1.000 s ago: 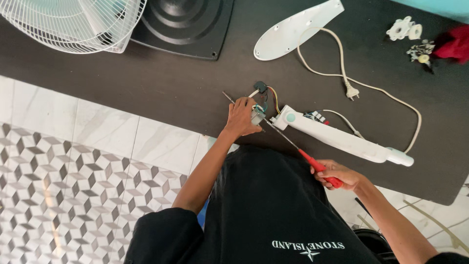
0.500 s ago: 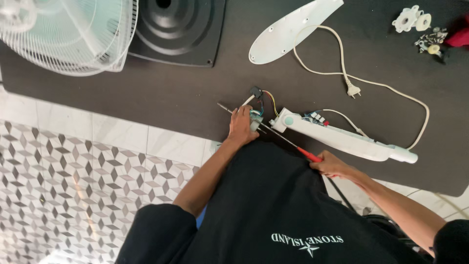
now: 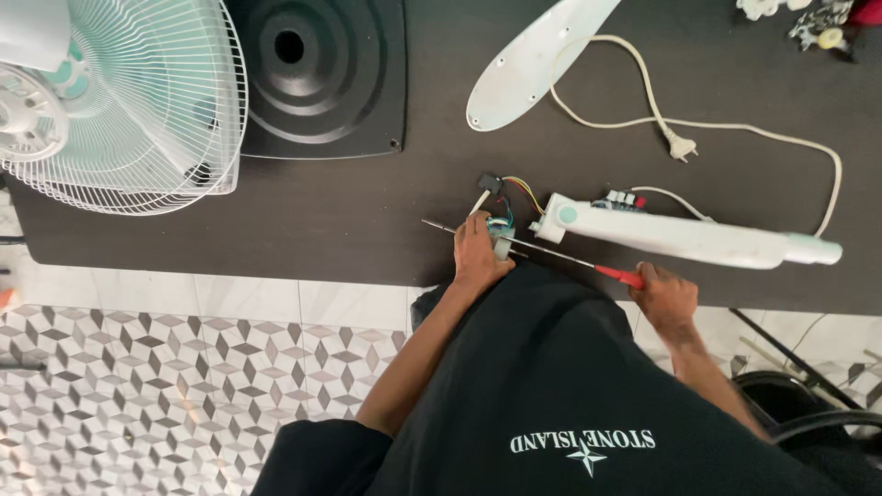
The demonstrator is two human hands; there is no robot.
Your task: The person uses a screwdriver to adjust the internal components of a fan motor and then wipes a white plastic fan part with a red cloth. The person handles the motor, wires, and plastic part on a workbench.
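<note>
no packages, labels, signs or screens in view

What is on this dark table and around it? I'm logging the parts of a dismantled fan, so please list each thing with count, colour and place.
Round wire fan guard with blades: one, white and pale green, far left of table.
Square plastic fan base: one, black, top centre.
Curved plastic cover: one, white, top, right of base.
Power cord with plug: one, cream, looping across the right.
Long plastic fan column: one, white, right of centre.
Small motor part with coloured wires: one, metal, near table edge.
Long screwdriver: one, red handle, steel shaft.
Small loose parts: several, top right corner.
Left hand: on the motor part.
Right hand: gripping the screwdriver handle.
</note>
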